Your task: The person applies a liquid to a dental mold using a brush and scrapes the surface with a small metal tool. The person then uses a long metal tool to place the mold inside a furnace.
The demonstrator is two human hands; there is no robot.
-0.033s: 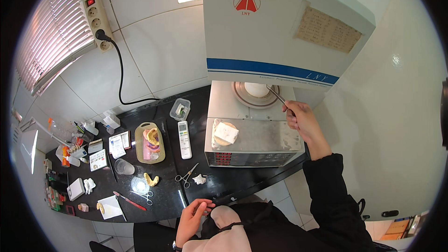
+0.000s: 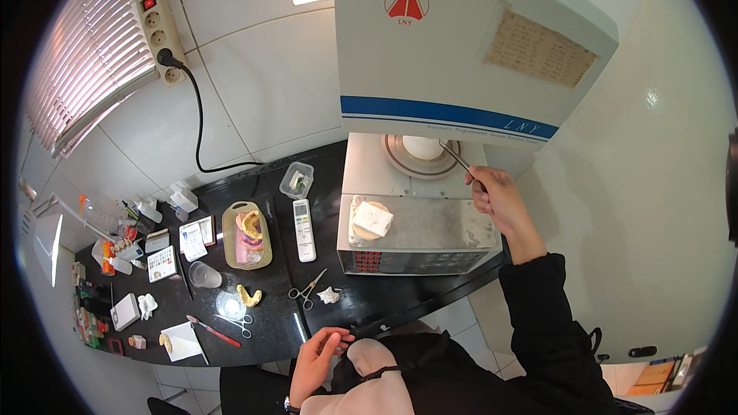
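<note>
My right hand [image 2: 494, 198] is closed around slim metal tweezers [image 2: 457, 157]. Their tip meets the edge of a white round pad [image 2: 423, 147], which sits on the ringed round platform [image 2: 400, 165] of a porcelain furnace [image 2: 419, 223]. The furnace's large upper housing [image 2: 461, 54] overhangs the pad and hides its far side. Low by the counter's front edge, my left hand [image 2: 317, 357] is empty, its fingers loosely bent and apart. A white block [image 2: 373, 219] on a round base rests on top of the furnace, left of my right hand.
On the black counter [image 2: 269, 338] lie scissors [image 2: 307, 290], a crumpled tissue [image 2: 329, 295], a remote control [image 2: 304, 230] and a yellow dental model [image 2: 248, 296]. A basket [image 2: 240, 207] holds more models. A clear cup [image 2: 204, 275] stands farther left, near several small tools and bottles.
</note>
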